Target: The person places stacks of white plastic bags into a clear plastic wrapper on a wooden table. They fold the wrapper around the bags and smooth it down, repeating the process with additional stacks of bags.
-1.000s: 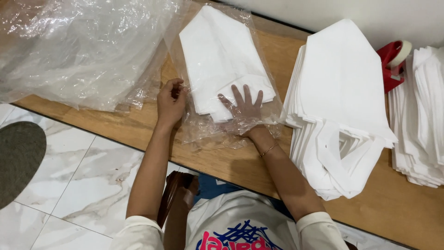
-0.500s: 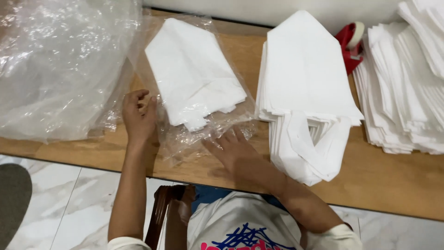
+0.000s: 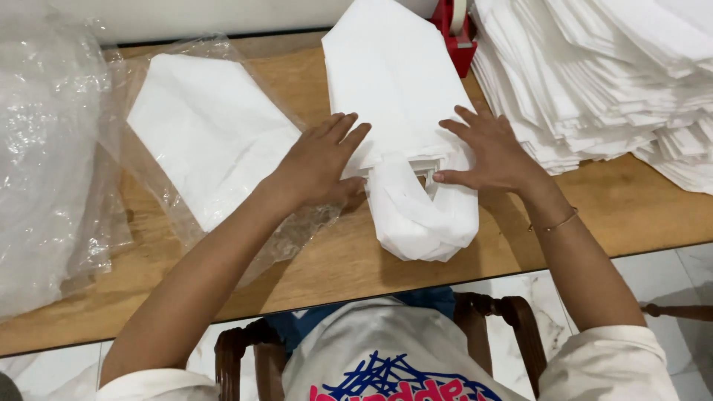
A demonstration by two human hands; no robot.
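White bags (image 3: pixel 394 96) lie stacked on the bench (image 3: pixel 349 260), long axis running away from you, handles nearest. Your left hand (image 3: pixel 321 165) and right hand (image 3: pixel 490 152) flank them, each grip spread flat, pinching nothing.

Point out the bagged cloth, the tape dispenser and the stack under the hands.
Bagged cloth (image 3: pixel 212 130), head view, middle of the white fold inside the clear bag.
Tape dispenser (image 3: pixel 457 41), head view, red body at the table's back edge.
Stack (image 3: pixel 394 82), head view, top sheet above both hands.
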